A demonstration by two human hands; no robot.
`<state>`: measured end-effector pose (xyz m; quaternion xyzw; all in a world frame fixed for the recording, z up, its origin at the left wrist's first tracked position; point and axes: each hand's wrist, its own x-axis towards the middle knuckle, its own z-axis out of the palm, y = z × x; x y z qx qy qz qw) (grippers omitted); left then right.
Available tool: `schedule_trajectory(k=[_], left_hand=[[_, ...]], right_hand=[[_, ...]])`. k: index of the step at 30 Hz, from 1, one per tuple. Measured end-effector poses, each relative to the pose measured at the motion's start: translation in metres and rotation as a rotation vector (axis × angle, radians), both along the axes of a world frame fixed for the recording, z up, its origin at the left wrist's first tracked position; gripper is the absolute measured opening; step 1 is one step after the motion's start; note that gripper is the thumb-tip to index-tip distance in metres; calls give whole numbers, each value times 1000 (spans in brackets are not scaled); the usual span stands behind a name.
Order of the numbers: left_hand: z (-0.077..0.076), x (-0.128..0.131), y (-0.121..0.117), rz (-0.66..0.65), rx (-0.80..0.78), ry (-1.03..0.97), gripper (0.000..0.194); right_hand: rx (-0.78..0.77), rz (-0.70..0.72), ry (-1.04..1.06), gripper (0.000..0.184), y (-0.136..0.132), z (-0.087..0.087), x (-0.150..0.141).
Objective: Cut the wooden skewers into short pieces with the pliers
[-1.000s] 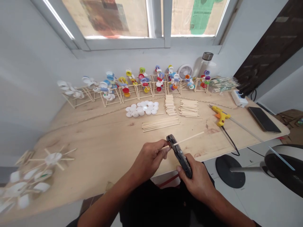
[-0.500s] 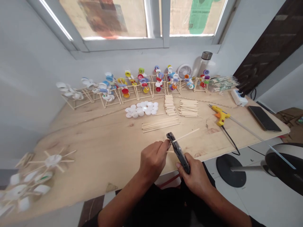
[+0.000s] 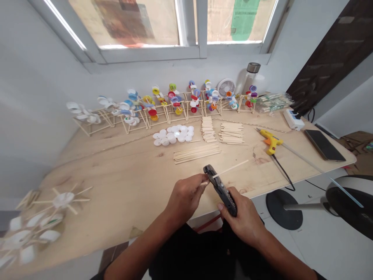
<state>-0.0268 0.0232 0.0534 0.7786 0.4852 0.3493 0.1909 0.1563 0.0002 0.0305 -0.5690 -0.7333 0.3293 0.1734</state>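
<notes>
My left hand (image 3: 184,198) pinches one end of a thin wooden stick (image 3: 233,168) near the front of the table. The stick passes through the jaws of a dark hand cutter (image 3: 223,192), and its free end points to the upper right. Closed around the cutter's handles is my right hand (image 3: 243,214). Beyond the hands lies a row of long thin sticks (image 3: 197,154). Behind it are a cluster of white bottle caps (image 3: 174,135) and two piles of short cut sticks, one (image 3: 208,129) left of the other (image 3: 231,133).
Stick frames with coloured cap wheels (image 3: 177,105) line the wall. A yellow glue gun (image 3: 271,141), a phone (image 3: 325,145) and a power strip (image 3: 293,119) lie right. At left are a spoked wheel (image 3: 63,200) and a white cap wheel (image 3: 20,239). A fan (image 3: 225,88) and bottle (image 3: 249,79) stand behind.
My left hand has shifted slightly left and down, and the stick's free end reaches a little farther right. The cutter stays in my right hand, its head slightly lower.
</notes>
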Motion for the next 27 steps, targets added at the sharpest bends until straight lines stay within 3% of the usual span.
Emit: schedule_trajectory(k=[4,7,13,17,27], left_hand=[[10,-4,5,-67,-132,-52,28],[8,-3,6,-49,-139,-41,29],[-15,8,-1,172,204,140,20],[-23,9,-1,188,295,224,22],[0,-4,6,-38,-141,-142,23]], right_hand=[[35,3,-42,17,0,-4,1],[54,-3,-99,20,1,-7,1],[27,-26,-121,20,5,-8,-4],[9,-9,-88,19,5,-6,-3],[15,26,-85,19,3,-8,0]])
